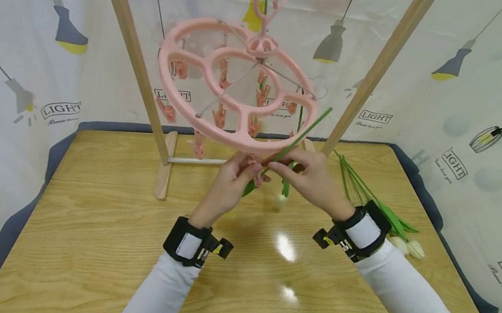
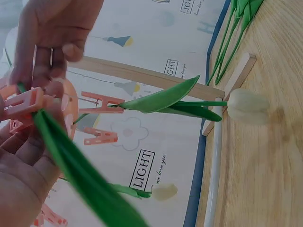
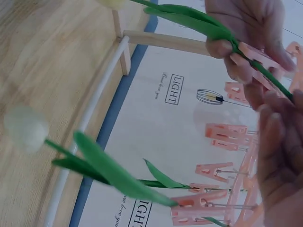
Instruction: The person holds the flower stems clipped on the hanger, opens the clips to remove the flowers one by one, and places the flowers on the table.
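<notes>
"Two hands close together, middle of the frame: left hand (image 1: pixel 230 180) gripping a pink clip (image 1: pixel 257 177), right hand (image 1: pixel 315 177) pinching a tulip (image 1: pixel 312 126) by its stem. Has the clip bitten?"

"Cannot tell; fingers cover it. Left wrist view, lower left: green leaf (image 2: pixel 85 170) right against the clip. Likeliest fault: leaf folded in with stem, shallow bite, flower slides out once released."

"And the hanger (image 1: pixel 244 141)?"

"Upper middle, hook (image 1: pixel 263 26) at the top edge; what bears it I can't make out. A downward tug on the clip could set the ring swinging."

"Neighbours?"

"Hanging tulip (image 2: pixel 248 108), right side of left wrist view. A swing, or the long stem catching, could knock it loose."

"Loose tulips (image 1: pixel 397 225), right of frame?"

"On the table (image 1: pixel 95 223), by the right forearm in view. Lowering that arm carelessly might crush blooms."
</notes>
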Tool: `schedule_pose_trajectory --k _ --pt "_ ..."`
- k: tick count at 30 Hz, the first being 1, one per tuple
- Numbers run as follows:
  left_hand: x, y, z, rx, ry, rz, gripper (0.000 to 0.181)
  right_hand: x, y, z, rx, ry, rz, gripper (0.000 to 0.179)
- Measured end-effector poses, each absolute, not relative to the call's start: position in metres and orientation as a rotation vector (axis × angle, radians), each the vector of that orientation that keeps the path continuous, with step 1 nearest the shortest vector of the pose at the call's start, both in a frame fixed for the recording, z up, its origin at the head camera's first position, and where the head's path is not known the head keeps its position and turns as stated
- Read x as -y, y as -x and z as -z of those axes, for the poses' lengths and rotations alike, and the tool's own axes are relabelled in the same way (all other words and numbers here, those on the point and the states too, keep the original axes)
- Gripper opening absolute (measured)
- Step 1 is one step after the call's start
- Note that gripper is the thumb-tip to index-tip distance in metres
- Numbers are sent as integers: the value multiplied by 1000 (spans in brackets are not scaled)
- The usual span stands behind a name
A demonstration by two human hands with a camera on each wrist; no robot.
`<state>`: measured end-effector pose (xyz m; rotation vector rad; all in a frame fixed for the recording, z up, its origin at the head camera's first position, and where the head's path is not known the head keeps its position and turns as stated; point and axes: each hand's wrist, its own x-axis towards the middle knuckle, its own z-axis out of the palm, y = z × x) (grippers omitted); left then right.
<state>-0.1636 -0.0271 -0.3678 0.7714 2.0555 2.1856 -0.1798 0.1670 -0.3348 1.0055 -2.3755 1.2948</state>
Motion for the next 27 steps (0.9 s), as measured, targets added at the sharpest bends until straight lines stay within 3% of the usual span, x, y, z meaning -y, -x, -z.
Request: schedule_pose_trajectory --k 5,27 --pt "29 164 367 -2082 -735 -2171 28 -174 179 325 2207 -924 -1445 11" --pt "30 161 368 -1911 -710 -2402 37 -160 172 310 1789 -927 -2209 16"
